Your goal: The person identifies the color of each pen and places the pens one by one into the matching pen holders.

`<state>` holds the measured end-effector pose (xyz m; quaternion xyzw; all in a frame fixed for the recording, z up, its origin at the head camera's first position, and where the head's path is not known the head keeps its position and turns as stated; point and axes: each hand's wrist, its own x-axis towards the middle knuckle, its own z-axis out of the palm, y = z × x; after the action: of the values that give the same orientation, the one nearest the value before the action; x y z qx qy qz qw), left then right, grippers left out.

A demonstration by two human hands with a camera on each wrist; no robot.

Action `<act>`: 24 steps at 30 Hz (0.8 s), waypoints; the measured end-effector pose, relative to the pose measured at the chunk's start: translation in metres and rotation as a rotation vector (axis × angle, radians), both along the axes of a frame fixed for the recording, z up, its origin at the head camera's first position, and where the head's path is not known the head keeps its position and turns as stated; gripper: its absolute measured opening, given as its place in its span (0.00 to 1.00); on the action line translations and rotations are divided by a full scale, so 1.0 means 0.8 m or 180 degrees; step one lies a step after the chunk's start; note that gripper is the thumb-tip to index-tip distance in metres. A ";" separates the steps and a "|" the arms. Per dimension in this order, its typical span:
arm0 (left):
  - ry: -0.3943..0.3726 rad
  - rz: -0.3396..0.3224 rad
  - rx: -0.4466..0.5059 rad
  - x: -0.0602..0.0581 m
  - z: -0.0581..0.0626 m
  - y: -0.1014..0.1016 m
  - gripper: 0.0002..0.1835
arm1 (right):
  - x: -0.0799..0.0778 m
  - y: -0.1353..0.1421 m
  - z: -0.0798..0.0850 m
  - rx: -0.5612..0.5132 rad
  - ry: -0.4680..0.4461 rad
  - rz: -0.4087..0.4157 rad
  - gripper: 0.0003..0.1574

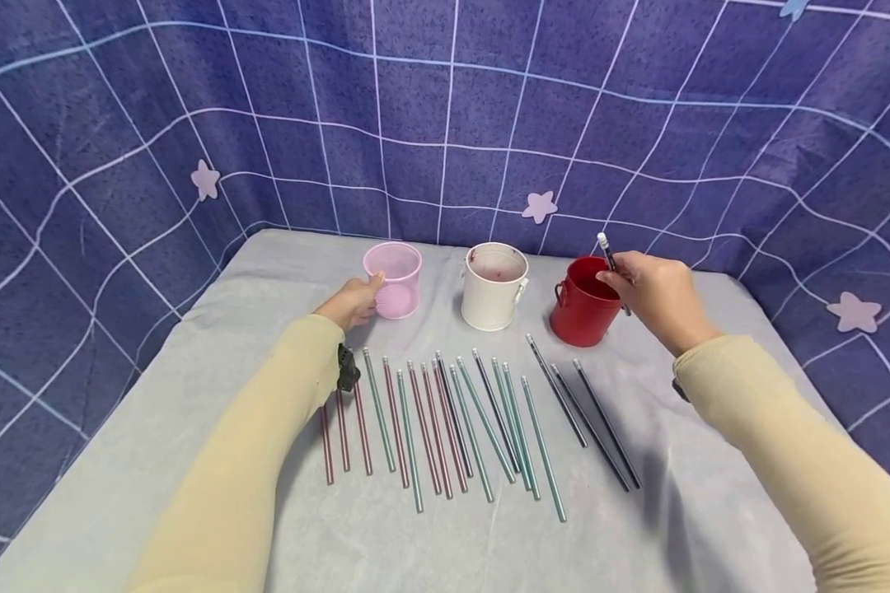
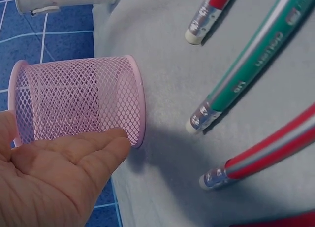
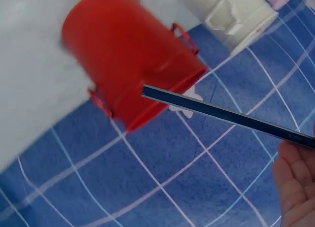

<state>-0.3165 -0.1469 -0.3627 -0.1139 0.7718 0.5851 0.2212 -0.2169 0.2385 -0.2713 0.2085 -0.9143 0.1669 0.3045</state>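
My left hand (image 1: pixel 354 301) rests against the side of a pink mesh cup (image 1: pixel 398 288); its fingers lie nearly straight along the mesh in the left wrist view. In my right hand (image 1: pixel 656 292) a dark pencil (image 1: pixel 608 252) is pinched, its white eraser end up. The pencil's lower, unsharpened end (image 3: pixel 146 90) hangs by the rim of a red bucket (image 1: pixel 580 317), apparently outside it. Between the cup and that bucket stands a white bucket (image 1: pixel 487 298). Most of the red bucket's inside is hidden.
Several red pencils (image 1: pixel 394 424), green pencils (image 1: pixel 543 449) and dark pencils (image 1: pixel 606 422) lie in a loose row on the grey cloth (image 1: pixel 489 552), erasers toward the containers. My left forearm covers the ends of some red ones. A blue gridded curtain (image 1: pixel 415 123) rises behind.
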 end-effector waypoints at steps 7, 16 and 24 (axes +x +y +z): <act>-0.0022 0.0021 0.0027 0.003 0.004 0.001 0.38 | -0.005 -0.003 0.023 0.0017 -0.0277 -0.0252 0.10; 0.0034 -0.0071 -0.0020 -0.016 -0.017 -0.003 0.45 | -0.028 -0.005 0.016 -0.0376 0.0013 -0.0293 0.15; 0.0005 -0.0049 -0.0034 0.003 0.003 0.002 0.38 | -0.045 -0.005 0.029 -0.0768 -0.0081 -0.0597 0.14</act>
<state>-0.3141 -0.1455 -0.3607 -0.1087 0.7759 0.5794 0.2244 -0.2533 0.2344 -0.2479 0.0820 -0.9068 0.2490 0.3300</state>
